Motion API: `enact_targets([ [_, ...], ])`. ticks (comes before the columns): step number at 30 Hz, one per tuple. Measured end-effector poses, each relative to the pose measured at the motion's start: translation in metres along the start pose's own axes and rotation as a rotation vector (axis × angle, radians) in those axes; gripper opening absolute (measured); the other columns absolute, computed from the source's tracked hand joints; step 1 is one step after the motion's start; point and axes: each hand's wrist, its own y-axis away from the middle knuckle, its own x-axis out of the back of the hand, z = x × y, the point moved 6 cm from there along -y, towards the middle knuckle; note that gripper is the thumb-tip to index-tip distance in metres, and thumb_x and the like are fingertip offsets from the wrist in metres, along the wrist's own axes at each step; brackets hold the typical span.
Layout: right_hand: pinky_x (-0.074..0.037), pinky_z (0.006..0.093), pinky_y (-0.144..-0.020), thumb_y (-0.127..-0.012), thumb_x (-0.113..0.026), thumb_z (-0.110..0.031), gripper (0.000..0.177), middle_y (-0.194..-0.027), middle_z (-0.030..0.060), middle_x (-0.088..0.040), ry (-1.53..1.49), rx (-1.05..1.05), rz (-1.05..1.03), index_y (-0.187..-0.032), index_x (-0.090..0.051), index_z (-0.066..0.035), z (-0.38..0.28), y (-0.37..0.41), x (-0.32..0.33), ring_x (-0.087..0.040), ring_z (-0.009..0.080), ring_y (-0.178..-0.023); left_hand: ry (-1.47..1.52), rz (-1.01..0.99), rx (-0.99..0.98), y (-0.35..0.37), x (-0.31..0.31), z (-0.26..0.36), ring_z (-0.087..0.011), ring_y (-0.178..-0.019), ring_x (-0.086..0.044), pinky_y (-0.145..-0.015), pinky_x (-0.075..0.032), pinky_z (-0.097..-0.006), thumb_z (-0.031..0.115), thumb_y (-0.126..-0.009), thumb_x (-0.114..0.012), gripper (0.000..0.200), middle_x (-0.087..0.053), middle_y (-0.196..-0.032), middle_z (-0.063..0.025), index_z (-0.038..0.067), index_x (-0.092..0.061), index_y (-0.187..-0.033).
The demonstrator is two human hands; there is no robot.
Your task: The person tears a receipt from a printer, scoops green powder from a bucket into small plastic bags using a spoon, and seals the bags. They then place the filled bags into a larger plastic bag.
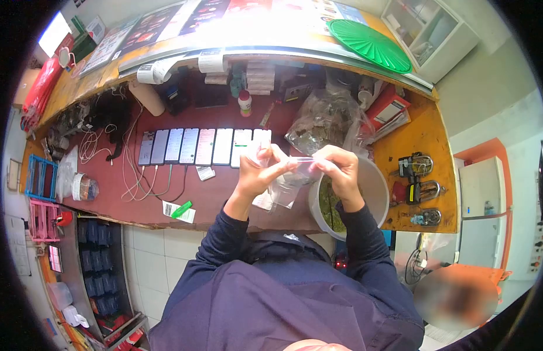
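Note:
A small clear plastic bag (285,192) hangs stretched between my two hands above the front part of the table. My left hand (261,169) pinches one side of its top edge, fingers closed. At the other side, my right hand (343,171) grips the edge between thumb and fingers. Below my right hand stands a white bucket (381,202) with green, leafy-looking bits (330,209) inside. Just behind my left hand, a row of several phones (206,146) lies on the red-brown tabletop (236,196), their screens lit.
A large crumpled plastic bag (324,120) sits behind the bucket, beside a red binder (388,111). Metal padlock-like clamps (420,190) lie on the right ledge. Cables (131,181) and a green marker (181,209) lie at left. A white bottle (244,104) stands behind the phones.

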Motion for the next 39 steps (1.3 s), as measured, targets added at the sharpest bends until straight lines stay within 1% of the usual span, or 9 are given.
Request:
enact_targets([
  [3,-0.053,0.028,-0.074,-0.082,-0.069,-0.004,0.017,-0.082,0.0069,-0.071,0.078,-0.006,-0.129,-0.098,-0.07,0.001,0.004,-0.01,-0.023,-0.066,0.0149,-0.076,0.111,0.099,0.005,-0.003,0.013,-0.024,-0.0105,-0.068,-0.064,-0.061,-0.049,-0.0243,-0.001,-0.08,-0.075,0.014,-0.069,-0.08,-0.0079,0.0,-0.064,-0.07],
  [5,-0.053,0.0283,-0.072,-0.081,-0.071,-0.005,0.016,-0.087,0.0081,-0.073,0.114,-0.242,-0.128,-0.096,-0.071,0.0,0.041,-0.003,-0.022,-0.067,0.0148,-0.076,-0.035,0.221,0.059,-0.004,0.03,-0.044,-0.0154,-0.067,-0.066,-0.062,-0.052,-0.0279,-0.005,-0.081,-0.072,0.042,-0.066,-0.078,-0.0106,0.013,-0.036,-0.069],
  [11,-0.054,0.0355,-0.078,-0.076,-0.076,-0.035,0.045,-0.103,0.0158,-0.07,1.295,0.078,0.129,-0.109,-0.069,-0.004,0.06,-0.052,0.069,-0.07,0.0267,-0.086,-0.051,0.604,0.026,0.001,0.055,-0.06,-0.0051,-0.056,-0.047,-0.052,-0.04,-0.0222,0.011,-0.088,-0.071,0.038,-0.06,-0.075,-0.001,0.014,-0.038,-0.069],
  [14,-0.052,0.0328,-0.081,-0.077,-0.077,-0.039,0.051,-0.102,0.0138,-0.07,0.3,-0.496,-0.133,-0.112,-0.067,-0.003,0.061,-0.033,-0.003,-0.067,0.0199,-0.088,-0.126,0.616,-0.01,0.0,0.046,-0.067,-0.0066,-0.057,-0.05,-0.052,-0.041,-0.0215,0.016,-0.087,-0.074,0.037,-0.054,-0.068,0.0013,0.014,-0.041,-0.068],
  [17,-0.054,0.0265,-0.069,-0.083,-0.073,-0.014,0.024,-0.092,0.0065,-0.07,0.103,-0.586,-0.254,-0.102,-0.069,0.0,0.063,-0.009,-0.046,-0.064,0.0105,-0.081,-0.018,0.585,0.016,-0.003,0.035,-0.063,-0.0088,-0.063,-0.058,-0.054,-0.046,-0.0225,0.016,-0.088,-0.072,0.036,-0.062,-0.075,-0.003,0.013,-0.041,-0.069],
  [21,-0.052,0.0247,-0.061,-0.084,-0.071,-0.008,0.013,-0.087,0.0049,-0.069,-0.208,-0.5,0.016,-0.095,-0.069,0.0,0.052,-0.01,-0.016,-0.063,0.0102,-0.073,0.312,0.378,0.18,0.002,0.041,-0.055,-0.0188,-0.079,-0.069,-0.063,-0.058,-0.0313,0.009,-0.085,-0.072,0.031,-0.068,-0.09,-0.0138,0.011,-0.043,-0.077],
  [31,-0.051,0.0259,-0.064,-0.081,-0.073,-0.008,0.014,-0.091,0.0065,-0.067,-0.097,-0.456,0.09,-0.092,-0.068,-0.001,0.019,0.003,0.01,-0.062,0.011,-0.077,0.228,0.196,0.26,0.015,0.014,-0.061,-0.0175,-0.072,-0.069,-0.061,-0.056,-0.0289,-0.004,-0.078,-0.073,0.03,-0.069,-0.077,-0.0118,0.009,-0.047,-0.071],
  [33,-0.049,0.0331,-0.078,-0.076,-0.076,-0.011,0.015,-0.101,0.0107,-0.06,0.703,0.034,0.525,-0.085,-0.068,-0.004,-0.028,0.004,0.021,-0.059,0.0195,-0.092,0.114,0.136,0.214,0.014,0.009,-0.057,-0.0139,-0.069,-0.066,-0.061,-0.053,-0.0265,-0.004,-0.076,-0.075,0.031,-0.068,-0.075,-0.0104,0.01,-0.047,-0.073],
  [39,-0.042,0.0386,-0.09,-0.07,-0.082,-0.018,0.04,-0.107,0.0139,-0.055,1.041,0.12,0.204,-0.102,-0.062,-0.006,-0.032,0.022,-0.003,-0.053,0.029,-0.106,-0.275,0.017,0.062,0.014,-0.024,-0.046,-0.0103,-0.066,-0.063,-0.061,-0.052,-0.0233,-0.007,-0.077,-0.074,0.037,-0.067,-0.074,-0.0075,0.011,-0.041,-0.075],
])
